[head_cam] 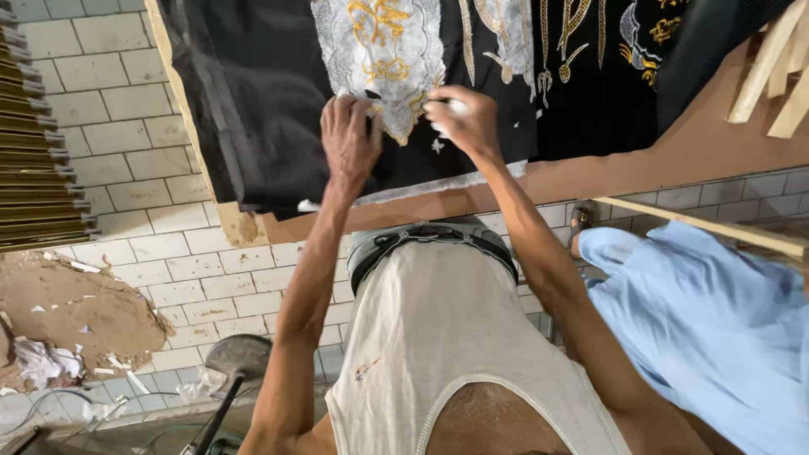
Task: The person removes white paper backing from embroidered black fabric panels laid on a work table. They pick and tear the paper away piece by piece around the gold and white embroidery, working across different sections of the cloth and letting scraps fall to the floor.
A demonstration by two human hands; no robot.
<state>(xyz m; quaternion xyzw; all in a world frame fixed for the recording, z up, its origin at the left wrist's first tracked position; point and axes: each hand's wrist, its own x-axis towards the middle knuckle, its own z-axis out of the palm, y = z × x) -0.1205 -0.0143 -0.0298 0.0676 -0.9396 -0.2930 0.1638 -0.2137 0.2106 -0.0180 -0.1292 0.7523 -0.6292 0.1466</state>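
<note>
Black cloth (pixel 278 101) spread flat over a tan desk (pixel 674 152), covering most of its top; gold and silver embroidery runs across it. A pale silver-and-gold embroidered panel (pixel 379 50) lies on the cloth, its long axis running away from the person, its lower point aimed back at the hands.

Left hand (pixel 350 139) rests palm down on the cloth just left of the panel's lower tip — fingers (pixel 341 109) close together and flat, pressing at the panel's edge, gripping nothing that shows.

Right hand (pixel 463 122) sits just right of the same tip, curled, the fingers pinching a small white thing (pixel 455 107) — too small to tell what it is. Its working end points left, toward the panel's lower right edge, and seems to touch there.

So the panel's tip lies between the two hands, both about equally near; the right one carries the tool, the left one holds things down.

Small white scrap (pixel 437 145) on the cloth just below the right hand. A pale strip (pixel 438 187) runs along the cloth's near edge.

Another person in a light blue garment (pixel 708 320) at the right, apart from the work. Tiled floor (pixel 177 278) below, a heap of brown debris (pixel 76 312) to the left.
</note>
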